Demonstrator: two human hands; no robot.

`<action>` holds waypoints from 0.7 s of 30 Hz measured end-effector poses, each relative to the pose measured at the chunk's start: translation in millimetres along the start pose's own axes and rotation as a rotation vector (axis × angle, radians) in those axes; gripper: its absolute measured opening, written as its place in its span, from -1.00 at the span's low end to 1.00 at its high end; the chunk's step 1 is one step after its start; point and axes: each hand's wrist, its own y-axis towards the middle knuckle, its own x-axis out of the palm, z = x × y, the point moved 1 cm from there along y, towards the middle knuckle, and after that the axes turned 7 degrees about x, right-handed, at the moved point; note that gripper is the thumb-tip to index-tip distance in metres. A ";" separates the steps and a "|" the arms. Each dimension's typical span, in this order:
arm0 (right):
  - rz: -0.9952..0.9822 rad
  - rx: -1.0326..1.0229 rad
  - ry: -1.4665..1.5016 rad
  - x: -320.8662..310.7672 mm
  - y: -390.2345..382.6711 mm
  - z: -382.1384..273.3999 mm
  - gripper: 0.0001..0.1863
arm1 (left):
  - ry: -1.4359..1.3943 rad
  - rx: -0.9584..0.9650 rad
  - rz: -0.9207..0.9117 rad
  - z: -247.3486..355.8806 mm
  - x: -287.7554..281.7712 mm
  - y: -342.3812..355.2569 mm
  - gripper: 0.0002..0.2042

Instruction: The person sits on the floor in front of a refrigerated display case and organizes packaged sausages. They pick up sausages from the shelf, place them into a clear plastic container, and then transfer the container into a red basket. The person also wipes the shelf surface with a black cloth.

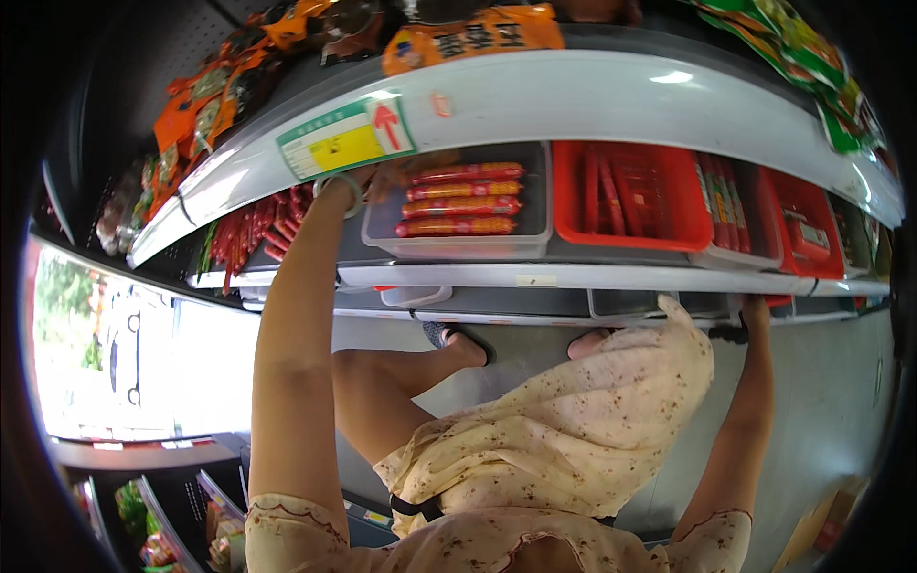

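My left hand (384, 180), a bangle at its wrist, reaches under the shelf's front edge, beside the left end of a clear plastic bin (382, 241). Inside that bin lies a row of red-wrapped sausages (460, 208). The hand is dim and partly covered by the price label (346, 137), so I cannot make out its fingers or anything in them. Low on the right, my right hand (755, 307) is at the edge of the lower shelf, its fingers hidden. A black strip or object (731, 332) shows beside it; its kind is unclear.
Red baskets (702, 239) of packaged sticks stand to the right of the clear bin. Loose red sausages (250, 229) lie to its left. Orange snack bags (478, 38) line the upper shelf (573, 86), which overhangs the bins. Another rack (158, 516) stands behind at the lower left.
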 end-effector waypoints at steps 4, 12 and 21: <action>-0.149 0.015 -0.163 28.5 -5.7 -58.3 -0.53 | 0.088 -0.079 0.098 -3.2 -20.1 -16.9 -0.46; 0.208 0.170 0.022 -33.6 -22.2 -44.2 -0.56 | 0.078 -0.054 0.129 13.8 -4.5 -3.0 -0.49; 0.477 -0.218 0.005 -86.0 -136.3 -42.6 -0.74 | 0.028 -0.001 0.162 5.8 -3.0 1.2 -0.51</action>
